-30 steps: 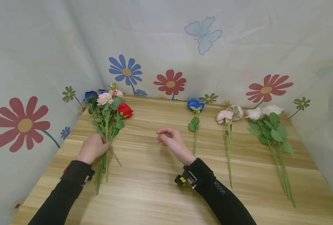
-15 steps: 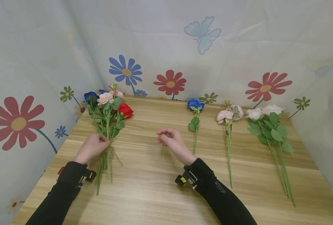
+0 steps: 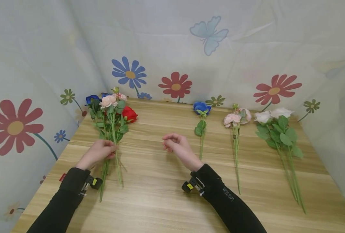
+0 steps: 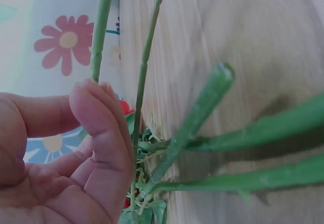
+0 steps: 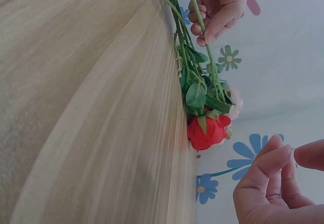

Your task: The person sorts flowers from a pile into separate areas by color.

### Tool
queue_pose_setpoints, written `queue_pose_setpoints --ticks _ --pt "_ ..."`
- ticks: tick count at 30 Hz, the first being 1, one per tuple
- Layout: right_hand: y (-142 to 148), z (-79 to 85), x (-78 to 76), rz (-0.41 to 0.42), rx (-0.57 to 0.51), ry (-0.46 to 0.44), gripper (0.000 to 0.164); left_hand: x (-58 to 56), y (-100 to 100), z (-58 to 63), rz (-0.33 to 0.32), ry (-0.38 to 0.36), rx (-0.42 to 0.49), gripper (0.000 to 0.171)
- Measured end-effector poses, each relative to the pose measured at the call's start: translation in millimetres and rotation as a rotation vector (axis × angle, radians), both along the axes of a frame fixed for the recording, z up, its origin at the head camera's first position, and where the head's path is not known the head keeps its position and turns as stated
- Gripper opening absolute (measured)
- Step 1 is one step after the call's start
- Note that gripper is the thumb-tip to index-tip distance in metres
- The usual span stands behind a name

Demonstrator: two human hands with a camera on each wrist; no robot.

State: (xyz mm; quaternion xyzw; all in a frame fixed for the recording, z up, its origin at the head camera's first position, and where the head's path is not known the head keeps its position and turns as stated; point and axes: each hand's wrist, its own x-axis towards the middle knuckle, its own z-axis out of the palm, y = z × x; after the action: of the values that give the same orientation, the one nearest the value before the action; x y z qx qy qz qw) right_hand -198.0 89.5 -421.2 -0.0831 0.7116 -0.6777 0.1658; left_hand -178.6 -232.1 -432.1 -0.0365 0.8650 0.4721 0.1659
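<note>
I have the left hand (image 3: 98,152) narrowed to a pinch, thumb against finger, on the slim green stem (image 3: 113,129) of a pink flower (image 3: 108,101) at the left of the tabletop (image 3: 166,200). The bloom is a pale, washed pink, full and ruffled, its petals packed in soft layers. Just beside it sits a second pink bloom (image 3: 120,96) marked with red, and above that a small yellow-green bud (image 3: 115,90); I can't make out whether all three share the stem I'm gripping. On my left wrist camera the pinched stem looks jointed, with dark nicks along it, and stands apart from the thicker stems (image 4: 273,176) over the wood. Its lower end runs on below the hand, slanting a little to the right in the head view.

The pink flower is gathered in among others: blue flowers (image 3: 92,99) on its left, a bright red rose (image 3: 129,114) to its lower right, and dark green leaves (image 3: 123,128) under the heads.

My right hand (image 3: 178,147) hangs idle over the middle of the tabletop, fingers loosely curled, thumb close to the forefinger. Beyond it to the right lie a single deep blue bloom (image 3: 201,107), a cluster of pink blooms (image 3: 232,119) and white roses (image 3: 281,113) with broad leaves. Behind everything I see a pale curtain (image 3: 149,42) printed with daisies and a butterfly.
</note>
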Motion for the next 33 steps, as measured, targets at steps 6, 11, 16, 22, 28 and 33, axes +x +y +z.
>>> queue_pose_setpoints --ticks 6,11,16,22,28,33 --pt "0 -1.2 0.3 -0.006 0.008 0.0 0.03 4.2 5 7.7 0.007 0.031 -0.043 0.038" --pt "0 -2.5 0.4 -0.006 0.011 -0.008 0.03 6.9 9 12.7 0.025 0.052 -0.078 0.038" --pt "1 -2.5 1.0 0.006 0.021 -0.005 0.029 6.1 11 15.9 0.03 0.083 -0.103 0.036" --pt "5 -2.9 2.7 0.003 0.037 -0.003 0.027 6.9 19 22.1 0.007 0.129 -0.086 0.033" --pt "12 -3.5 4.8 0.008 0.051 -0.004 0.028 4.3 35 26.7 -0.045 0.161 -0.007 0.031" --pt "21 -9.7 6.1 0.029 0.06 0.002 0.03 0.2 53 26.5 -0.098 0.167 0.076 0.026"
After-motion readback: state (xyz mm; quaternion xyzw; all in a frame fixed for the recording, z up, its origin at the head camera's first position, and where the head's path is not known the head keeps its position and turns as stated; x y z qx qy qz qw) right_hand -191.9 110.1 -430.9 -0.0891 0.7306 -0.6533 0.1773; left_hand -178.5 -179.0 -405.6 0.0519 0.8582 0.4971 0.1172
